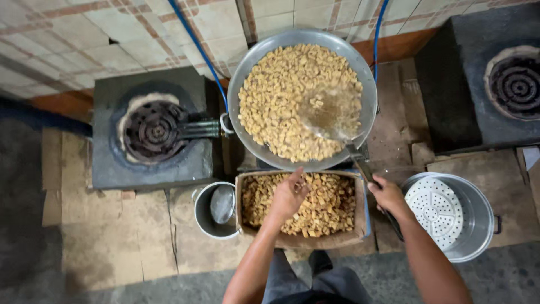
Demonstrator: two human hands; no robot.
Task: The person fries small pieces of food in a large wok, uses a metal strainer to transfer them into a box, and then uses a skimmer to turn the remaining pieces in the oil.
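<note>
Left hand: the left hand (289,194) is over the far edge of the cardboard box (301,239), fingers bent narrow around a few fried pieces (326,208); it seems to pinch some, but the view is too small to be sure.
Right hand: the right hand (387,194) is closed around the dark handle of a skimmer (332,112), which reaches far into the pan.
Pan: the large round metal pan (368,84) stands in the middle, far from the person, full of small golden pieces; the skimmer head is blurred (it is in motion).
Box: just near of the pan, touching its rim in the view, filled with the same golden pieces.
Bucket: a small metal bucket (205,217) stands just left of the box.
Steamer pot: a metal pot with a perforated plate (436,208) is to the right, beside the right forearm.
Burners: one dark stove (152,132) at left, another (514,84) at far right.
</note>
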